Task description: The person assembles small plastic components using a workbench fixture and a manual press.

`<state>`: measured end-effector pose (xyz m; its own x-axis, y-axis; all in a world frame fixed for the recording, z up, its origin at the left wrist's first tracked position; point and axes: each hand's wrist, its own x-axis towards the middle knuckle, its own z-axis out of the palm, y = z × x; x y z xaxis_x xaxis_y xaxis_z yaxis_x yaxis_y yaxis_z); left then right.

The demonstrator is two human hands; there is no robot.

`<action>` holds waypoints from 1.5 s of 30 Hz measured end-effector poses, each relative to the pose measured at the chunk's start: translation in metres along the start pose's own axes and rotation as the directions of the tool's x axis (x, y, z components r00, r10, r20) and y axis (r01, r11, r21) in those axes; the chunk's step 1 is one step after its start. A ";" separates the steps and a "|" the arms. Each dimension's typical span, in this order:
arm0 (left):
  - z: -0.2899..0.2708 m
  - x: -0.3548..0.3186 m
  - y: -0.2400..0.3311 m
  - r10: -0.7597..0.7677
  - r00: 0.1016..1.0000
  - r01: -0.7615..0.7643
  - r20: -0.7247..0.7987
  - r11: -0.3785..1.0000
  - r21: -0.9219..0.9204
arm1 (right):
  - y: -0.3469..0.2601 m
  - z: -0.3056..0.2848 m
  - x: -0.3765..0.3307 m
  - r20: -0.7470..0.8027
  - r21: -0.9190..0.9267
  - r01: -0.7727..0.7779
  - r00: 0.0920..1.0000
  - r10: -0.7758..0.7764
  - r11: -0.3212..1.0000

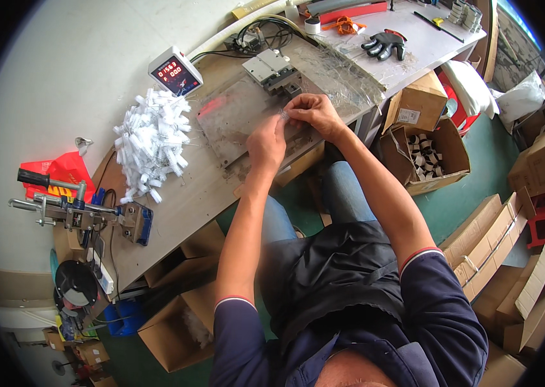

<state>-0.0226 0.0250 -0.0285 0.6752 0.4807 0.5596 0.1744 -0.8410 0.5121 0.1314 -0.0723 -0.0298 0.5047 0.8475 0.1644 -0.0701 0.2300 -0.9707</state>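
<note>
My left hand (266,143) and my right hand (317,115) meet over the front part of a metal plate (230,119) on the bench. Between their fingertips is a small, clear, whitish piece (283,115), too small to make out fully. Both hands are closed in a pinch on it. Just beyond them sits a metal clamping fixture (272,69) with a light block on top and a dark jaw toward me. To the left lies a heap of white plastic pieces with thin bristle-like strands (153,143).
A counter box with a red display (176,72) stands behind the heap. At the left is a lever press (85,209) beside a red bag (63,174). A black-and-grey glove (384,45) lies far right. Cardboard boxes (437,184) stand on the floor.
</note>
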 end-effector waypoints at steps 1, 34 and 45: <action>0.001 -0.001 0.000 -0.002 1.000 0.002 -0.002 1.000 0.001 | -0.001 0.001 -0.001 -0.003 -0.001 -0.005 1.000 0.005 1.000; -0.206 -0.118 -0.058 -0.665 0.714 0.492 -0.219 0.699 -0.519 | 0.032 0.035 0.024 -0.216 -0.483 -0.079 0.976 -0.031 0.872; -0.268 -0.180 -0.113 -0.742 0.570 0.518 -0.352 0.657 -0.547 | 0.021 0.143 0.015 -0.008 -0.580 0.035 0.999 -0.049 0.814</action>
<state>-0.3559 0.0996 -0.0126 0.0034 0.9857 0.1682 0.0728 -0.1680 0.9831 0.0147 0.0139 -0.0221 0.5147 0.8311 0.2103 0.4595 -0.0603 -0.8861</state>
